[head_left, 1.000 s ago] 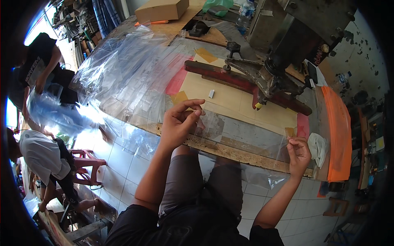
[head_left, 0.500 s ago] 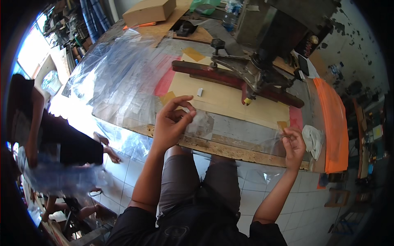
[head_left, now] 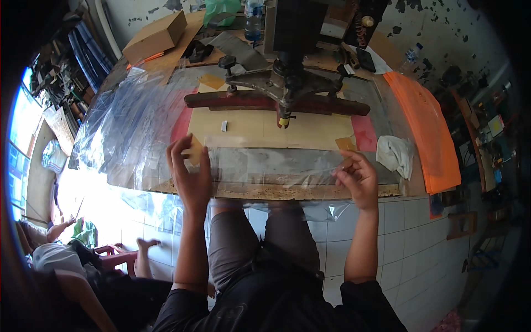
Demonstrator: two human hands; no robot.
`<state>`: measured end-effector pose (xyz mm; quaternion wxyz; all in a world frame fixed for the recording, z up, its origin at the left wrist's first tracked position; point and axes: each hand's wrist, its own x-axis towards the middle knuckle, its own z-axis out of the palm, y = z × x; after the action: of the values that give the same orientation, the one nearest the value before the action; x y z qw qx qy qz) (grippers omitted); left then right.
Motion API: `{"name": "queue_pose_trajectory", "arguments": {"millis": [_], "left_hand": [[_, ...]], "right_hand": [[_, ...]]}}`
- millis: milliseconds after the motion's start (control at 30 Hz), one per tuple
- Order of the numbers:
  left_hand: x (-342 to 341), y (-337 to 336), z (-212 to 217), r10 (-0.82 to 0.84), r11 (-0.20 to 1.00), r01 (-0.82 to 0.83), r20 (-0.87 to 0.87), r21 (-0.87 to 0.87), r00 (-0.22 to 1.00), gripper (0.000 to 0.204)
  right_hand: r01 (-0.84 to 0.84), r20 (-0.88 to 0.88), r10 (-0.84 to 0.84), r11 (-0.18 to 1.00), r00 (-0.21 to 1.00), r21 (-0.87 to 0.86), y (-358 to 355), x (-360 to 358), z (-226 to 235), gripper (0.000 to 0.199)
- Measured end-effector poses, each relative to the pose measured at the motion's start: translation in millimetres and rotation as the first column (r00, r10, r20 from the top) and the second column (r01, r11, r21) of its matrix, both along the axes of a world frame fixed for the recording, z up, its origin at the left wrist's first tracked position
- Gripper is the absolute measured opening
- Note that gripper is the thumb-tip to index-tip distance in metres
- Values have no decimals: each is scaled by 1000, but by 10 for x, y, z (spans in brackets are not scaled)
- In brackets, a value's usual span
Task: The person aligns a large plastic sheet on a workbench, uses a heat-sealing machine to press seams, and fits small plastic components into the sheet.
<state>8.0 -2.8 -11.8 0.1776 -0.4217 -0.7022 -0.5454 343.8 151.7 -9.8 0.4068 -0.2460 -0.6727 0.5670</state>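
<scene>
A thin clear plastic sheet (head_left: 251,166) stretches between my hands over the near edge of the worktable. My right hand (head_left: 358,178) has its thumb and fingers pinched on the sheet's right end. At its left end is my left hand (head_left: 191,171), thumb and fingers apart; whether the thumb touches the film is hard to see. Beyond the sheet lies a cream-coloured board (head_left: 243,127) with a small pale block (head_left: 224,125) on it. Over the board stands a dark press (head_left: 287,83) with a long red bar (head_left: 232,100).
Loose clear plastic sheets (head_left: 121,133) cover the left of the table. Orange sheets (head_left: 428,133) are stacked at the right, beside a white cloth (head_left: 394,156). A cardboard box (head_left: 156,37) and a water bottle (head_left: 253,21) stand behind. Another person (head_left: 72,271) sits at lower left.
My left hand has spread its thumb and fingers apart. The clear sheet now spans between both hands. The view has turned, and the person at the left appears lower.
</scene>
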Motion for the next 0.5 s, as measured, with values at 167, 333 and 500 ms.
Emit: {"name": "queue_pose_trajectory", "arguments": {"millis": [167, 333, 500], "left_hand": [[827, -517, 68, -429, 903, 428, -41, -19, 903, 15], [1274, -532, 135, -543, 629, 698, 449, -342, 709, 41], [1244, -529, 77, -413, 810, 536, 420, -236, 808, 55]], "right_hand": [[98, -40, -100, 995, 994, -32, -434, -207, 74, 34], [141, -52, -143, 989, 988, -41, -782, -383, 210, 26], [96, -63, -93, 995, 994, 37, -842, -387, 170, 25]]}}
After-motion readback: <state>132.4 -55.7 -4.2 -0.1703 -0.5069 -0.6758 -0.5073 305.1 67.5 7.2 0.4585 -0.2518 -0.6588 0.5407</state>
